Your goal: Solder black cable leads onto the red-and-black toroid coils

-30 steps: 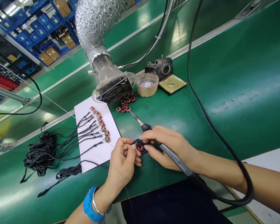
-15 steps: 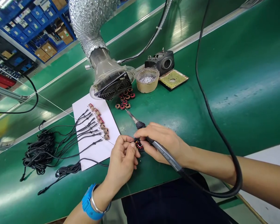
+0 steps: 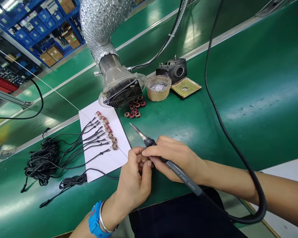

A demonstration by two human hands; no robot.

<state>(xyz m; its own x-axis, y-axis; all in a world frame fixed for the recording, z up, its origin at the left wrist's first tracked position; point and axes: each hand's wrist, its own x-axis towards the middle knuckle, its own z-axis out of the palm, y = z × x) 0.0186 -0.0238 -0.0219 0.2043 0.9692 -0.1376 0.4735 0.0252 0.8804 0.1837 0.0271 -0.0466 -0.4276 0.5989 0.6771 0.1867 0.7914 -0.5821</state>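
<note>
My right hand (image 3: pixel 178 157) grips a soldering iron (image 3: pixel 183 177), its bare tip pointing up and left over the bench. Its thumb and fingertips meet those of my left hand (image 3: pixel 132 177), which is closed in a pinch. A black cable (image 3: pixel 101 170) runs in behind my left hand, and a thin pale wire (image 3: pixel 104 134) also reaches it. A short fine lead (image 3: pixel 144 160) shows between the fingertips; whatever else is there is hidden. Left of my hands, a white sheet (image 3: pixel 104 162) carries a row of copper-wound coils (image 3: pixel 110 134) beside several stripped cable ends (image 3: pixel 99 130).
A fume extractor (image 3: pixel 124 94) hangs over a pile of red-and-black ring coils (image 3: pixel 134 110). Behind stand a tub of solder bits (image 3: pixel 159 94), a black iron holder (image 3: pixel 176 70) and a yellow sponge tray (image 3: pixel 186 87). Bundled black cables (image 3: pixel 43 158) lie at left. The iron's cord (image 3: pixel 228 132) loops at right.
The ring coil that showed between my fingers is now hidden. My left thumb has shifted right and the iron's tip has drawn away from the coil pile, lower and to the left.
</note>
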